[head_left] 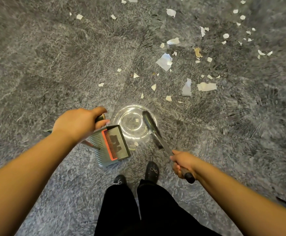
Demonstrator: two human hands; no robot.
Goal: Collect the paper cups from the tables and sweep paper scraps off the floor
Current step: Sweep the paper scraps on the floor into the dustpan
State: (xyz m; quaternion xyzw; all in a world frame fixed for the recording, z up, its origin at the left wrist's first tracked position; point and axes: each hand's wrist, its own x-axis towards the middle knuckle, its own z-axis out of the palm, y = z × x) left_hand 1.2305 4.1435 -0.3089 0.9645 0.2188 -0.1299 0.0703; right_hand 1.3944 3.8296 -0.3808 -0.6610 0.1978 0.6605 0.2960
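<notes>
My left hand grips the top of a dustpan handle. The grey dustpan, with a red comb edge, hangs just above the floor in front of my feet. My right hand grips the broom handle near its black end. The dark broom head lies ahead of it, over a bright round light reflection. Several white paper scraps are scattered over the grey stone floor ahead and to the right. A small scrap lies inside the reflection beside the broom head. No paper cups are in view.
The polished grey floor stretches left with few scraps on it. My black shoes and dark trousers stand at the bottom centre. A brownish scrap lies among the white ones.
</notes>
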